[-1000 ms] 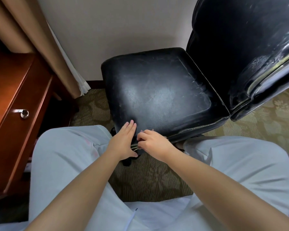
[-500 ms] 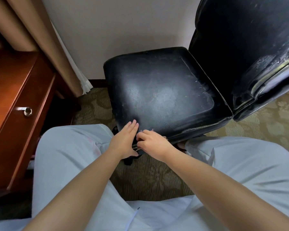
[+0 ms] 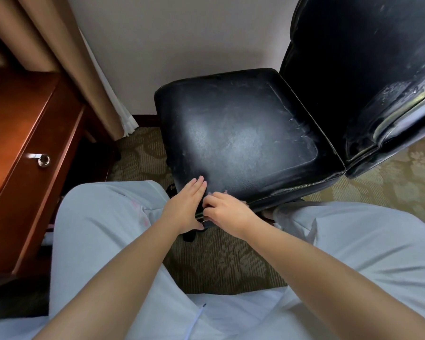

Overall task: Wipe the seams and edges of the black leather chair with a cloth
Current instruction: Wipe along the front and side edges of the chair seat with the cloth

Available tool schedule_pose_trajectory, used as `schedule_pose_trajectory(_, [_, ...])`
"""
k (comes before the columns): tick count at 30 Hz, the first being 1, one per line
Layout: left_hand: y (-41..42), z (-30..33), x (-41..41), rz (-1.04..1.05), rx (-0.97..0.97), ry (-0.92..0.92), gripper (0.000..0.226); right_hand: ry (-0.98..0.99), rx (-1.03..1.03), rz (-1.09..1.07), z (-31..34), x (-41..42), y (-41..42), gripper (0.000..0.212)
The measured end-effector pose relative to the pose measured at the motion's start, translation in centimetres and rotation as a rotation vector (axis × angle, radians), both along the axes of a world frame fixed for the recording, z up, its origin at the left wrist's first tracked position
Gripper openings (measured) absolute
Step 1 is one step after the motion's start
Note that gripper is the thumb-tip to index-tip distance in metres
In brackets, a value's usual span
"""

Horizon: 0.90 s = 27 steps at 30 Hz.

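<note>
Both hands at the near front corner of the black leather chair [image 3: 243,143]; cloth not discernible.

Chair seat lies directly beyond the fingers, backrest far right of them; wooden desk [image 3: 22,155] well left. Left hand [image 3: 185,207]: fingers straight, flat on the seat corner, open, gripping nothing. Right hand [image 3: 225,211], touching it: fingers curled, pinching along the edge seam; what they pinch cannot be told.

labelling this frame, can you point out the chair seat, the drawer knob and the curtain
chair seat [image 3: 243,141], head view, on the pale worn middle of the black leather cushion
drawer knob [image 3: 43,160], head view, on the round shiny end of the knob on the wooden drawer front
curtain [image 3: 66,60], head view, on the tan fold hanging by the wall
</note>
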<state>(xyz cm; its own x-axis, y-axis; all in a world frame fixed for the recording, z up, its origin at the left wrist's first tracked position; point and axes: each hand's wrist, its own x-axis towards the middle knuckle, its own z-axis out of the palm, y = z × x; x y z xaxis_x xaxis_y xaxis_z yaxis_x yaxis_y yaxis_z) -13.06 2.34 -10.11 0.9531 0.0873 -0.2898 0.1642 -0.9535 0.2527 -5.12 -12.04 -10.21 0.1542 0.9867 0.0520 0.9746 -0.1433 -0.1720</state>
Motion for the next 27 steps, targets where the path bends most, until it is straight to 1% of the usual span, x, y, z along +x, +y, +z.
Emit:
schedule_pose_trajectory(4, [0.0, 0.0, -0.1, 0.0, 0.002, -0.003, 0.116, 0.01, 0.031, 0.025, 0.5, 0.6, -1.1, 0.023])
schedule_pose_trajectory(7, [-0.1, -0.2, -0.2, 0.0, 0.02, -0.013, 0.116, 0.021, 0.08, -0.016, 0.8, 1.4, -2.9, 0.021])
schedule_pose_trajectory(10, [-0.2, -0.2, -0.2, -0.007, 0.09, -0.018, 0.115, -0.008, 0.058, -0.027, 0.8, 1.1, -2.5, 0.016])
schedule_pose_trajectory(11, [-0.1, -0.2, -0.2, 0.0, 0.097, -0.011, 0.115, 0.01, 0.053, -0.043, 0.7, 0.6, -2.1, 0.014])
schedule_pose_trajectory(13, [0.1, -0.2, -0.2, 0.03, 0.052, 0.012, 0.114, 0.086, 0.057, -0.126, 0.6, 0.0, -1.2, 0.011])
schedule_pose_trajectory(14, [0.2, -0.1, -0.2, 0.04, 0.026, 0.021, 0.115, 0.121, 0.059, -0.145, 0.3, -0.3, -1.0, 0.012])
schedule_pose_trajectory(15, [0.4, -0.1, -0.1, 0.044, 0.015, 0.026, 0.116, 0.115, 0.052, -0.134, 0.2, -0.5, -0.8, 0.013])
schedule_pose_trajectory(17, [0.6, 0.1, -0.1, 0.049, 0.023, 0.031, 0.119, 0.088, 0.026, -0.071, -0.1, -0.4, -1.1, 0.015])
schedule_pose_trajectory(20, [0.7, 0.1, -0.1, 0.061, 0.048, 0.028, 0.122, 0.029, 0.016, 0.006, 0.2, 0.6, -2.1, 0.024])
schedule_pose_trajectory(22, [0.7, 0.1, 0.0, 0.06, 0.056, 0.031, 0.122, 0.008, 0.008, 0.015, 0.4, 0.8, -2.2, 0.026])
schedule_pose_trajectory(24, [0.7, 0.0, 0.1, 0.06, 0.05, 0.037, 0.122, -0.028, 0.044, 0.003, 0.2, 0.7, -1.3, 0.026])
schedule_pose_trajectory(27, [0.8, 0.1, 0.1, 0.058, 0.031, 0.052, 0.12, 0.0, 0.081, -0.04, -0.2, -0.4, 0.4, 0.036])
